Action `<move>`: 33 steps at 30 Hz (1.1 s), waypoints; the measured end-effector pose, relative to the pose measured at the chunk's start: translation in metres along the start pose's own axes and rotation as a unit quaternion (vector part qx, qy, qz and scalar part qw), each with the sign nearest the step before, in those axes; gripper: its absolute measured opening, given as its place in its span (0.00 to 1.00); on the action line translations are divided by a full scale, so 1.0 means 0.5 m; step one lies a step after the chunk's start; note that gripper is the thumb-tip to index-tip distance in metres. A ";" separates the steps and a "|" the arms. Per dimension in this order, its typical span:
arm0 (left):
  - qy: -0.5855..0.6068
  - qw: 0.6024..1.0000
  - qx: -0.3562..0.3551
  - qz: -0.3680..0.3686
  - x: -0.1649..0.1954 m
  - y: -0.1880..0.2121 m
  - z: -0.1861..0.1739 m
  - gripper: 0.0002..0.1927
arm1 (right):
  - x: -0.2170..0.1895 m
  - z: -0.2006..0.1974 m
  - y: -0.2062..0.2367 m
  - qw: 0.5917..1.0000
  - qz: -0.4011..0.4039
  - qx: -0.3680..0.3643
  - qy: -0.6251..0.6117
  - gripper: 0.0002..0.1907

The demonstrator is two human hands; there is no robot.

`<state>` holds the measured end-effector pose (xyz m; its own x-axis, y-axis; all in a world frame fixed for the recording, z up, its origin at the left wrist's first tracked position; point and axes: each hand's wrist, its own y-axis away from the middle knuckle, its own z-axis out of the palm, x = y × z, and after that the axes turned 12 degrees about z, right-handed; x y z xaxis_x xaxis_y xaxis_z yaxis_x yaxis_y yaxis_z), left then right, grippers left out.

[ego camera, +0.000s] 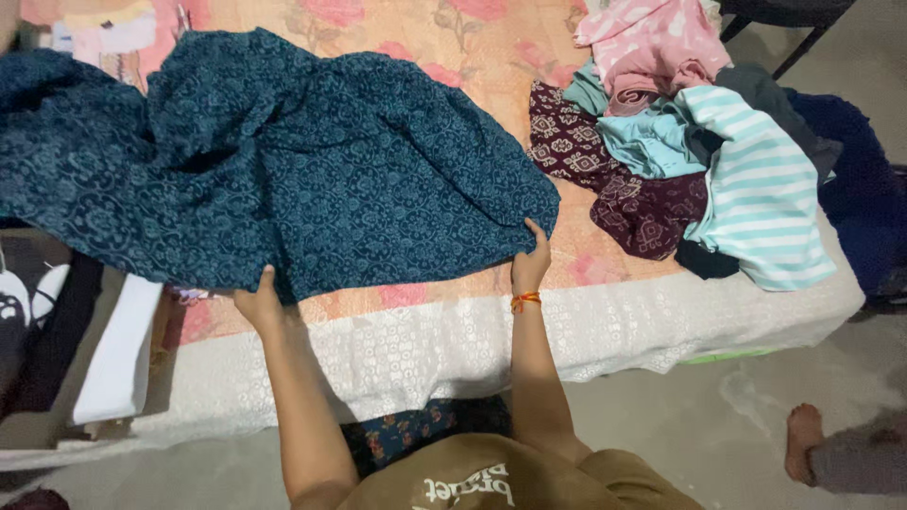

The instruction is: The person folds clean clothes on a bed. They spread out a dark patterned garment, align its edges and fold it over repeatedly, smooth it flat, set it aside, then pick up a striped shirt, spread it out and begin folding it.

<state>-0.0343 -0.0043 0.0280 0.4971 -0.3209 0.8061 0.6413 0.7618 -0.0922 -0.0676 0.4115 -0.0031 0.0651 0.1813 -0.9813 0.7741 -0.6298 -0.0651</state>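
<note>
A large dark teal patterned garment [283, 161] lies spread across the bed. My left hand [257, 300] grips its near hem at the lower left. My right hand [531, 263], with an orange thread band on the wrist, pinches the garment's lower right corner. Both hands hold the cloth near the bed's front edge.
A pile of clothes [699, 142] lies at the bed's right: pink, light blue, maroon patterned and a teal-striped piece. The bed [453, 57] has an orange floral sheet with a white lace border. Folded items [104, 368] sit at the left. Another person's foot [803, 439] is at the lower right.
</note>
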 end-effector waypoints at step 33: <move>-0.016 1.000 -0.003 -0.008 -0.002 -0.027 -0.034 0.29 | -0.012 -0.004 0.010 0.999 0.001 -0.026 -0.045 0.33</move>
<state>-0.0335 -0.0239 0.0183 0.4687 -0.3143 0.8255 0.6522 0.7534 -0.0835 -0.0627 0.4089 0.0026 0.0110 0.1094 -0.9939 0.8057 -0.5897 -0.0560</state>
